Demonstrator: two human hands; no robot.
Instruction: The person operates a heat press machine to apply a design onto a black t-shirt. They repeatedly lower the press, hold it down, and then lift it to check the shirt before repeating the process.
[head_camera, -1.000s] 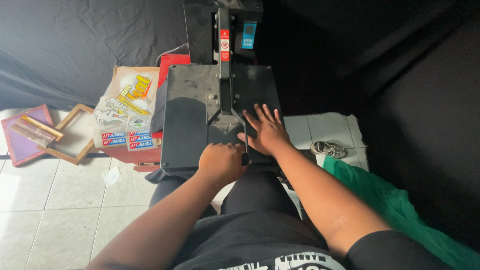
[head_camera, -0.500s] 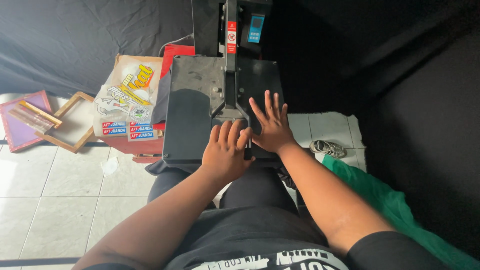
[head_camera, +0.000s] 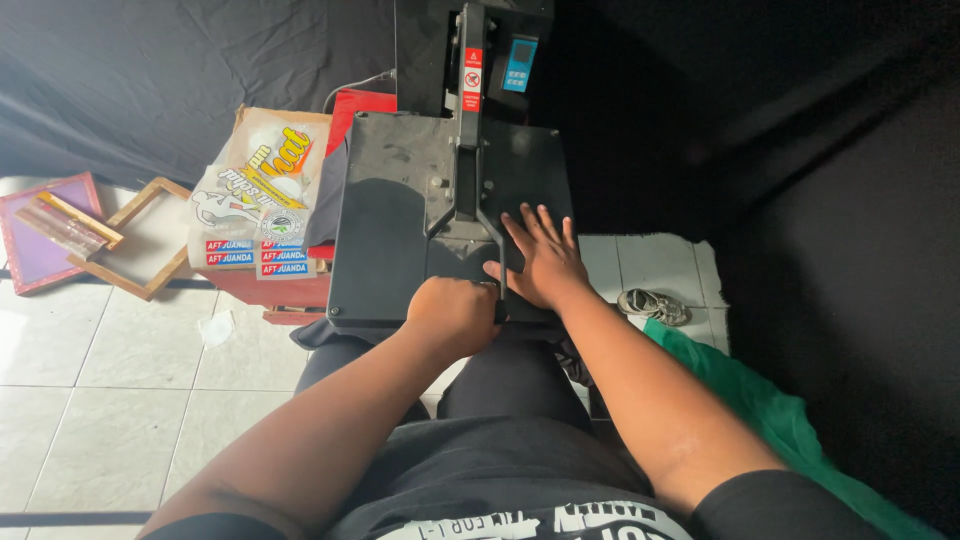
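Press handle (head_camera: 490, 235): a dark bar on the heat press's top plate (head_camera: 400, 230), its long axis running away from the person, its near end at the front edge.
Left hand (head_camera: 455, 312): fingers closed around the handle's near crosspiece (the nearer hand).
Right hand (head_camera: 540, 258): laid flat, fingers spread, just right of the handle, nothing gripped.
Surroundings: printed bag (head_camera: 262, 195) and wooden frames (head_camera: 130, 240) lie left, on the tiled floor (head_camera: 120, 380).

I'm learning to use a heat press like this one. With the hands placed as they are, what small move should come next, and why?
Probably lift the right hand off the top plate: it lies flat there, fingers spread, while the left hand already closes around the handle at the front edge.
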